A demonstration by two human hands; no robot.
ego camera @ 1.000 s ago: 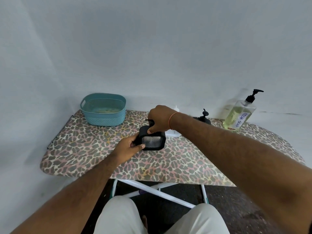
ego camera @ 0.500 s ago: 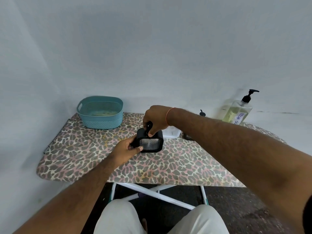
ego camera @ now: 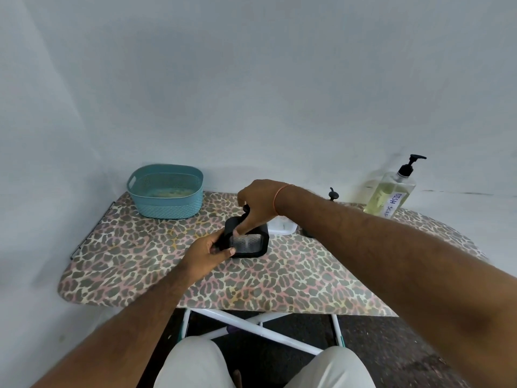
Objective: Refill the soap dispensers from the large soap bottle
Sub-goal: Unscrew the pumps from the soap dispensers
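Gripping the near-left corner of a squat black dispenser, the left hand curls its thumb across the front edge while its other fingers wrap out of sight behind the side. That dispenser is a boxy, rounded-corner body with a clear, finely ribbed window on its front face, and it sits on the middle of the ironing board, whose padded cover carries a leopard print in grey, pink and cream. From above, the right hand bends down over the dispenser's top, fingers closed round the black pump head with 1 fingertip reaching the upper rim of the window; a thin orange thread circles that wrist. Just behind the dispenser stands a white translucent container, mostly hidden by the right forearm. A 2nd black pump top pokes up beyond the arm. Far right, at the wall, the large soap bottle stands upright: clear square-shouldered plastic, pale yellow liquid, black pump, a white handwritten label. Far left sits a teal plastic basket, oval, with a woven-look wall and cut-out handle.
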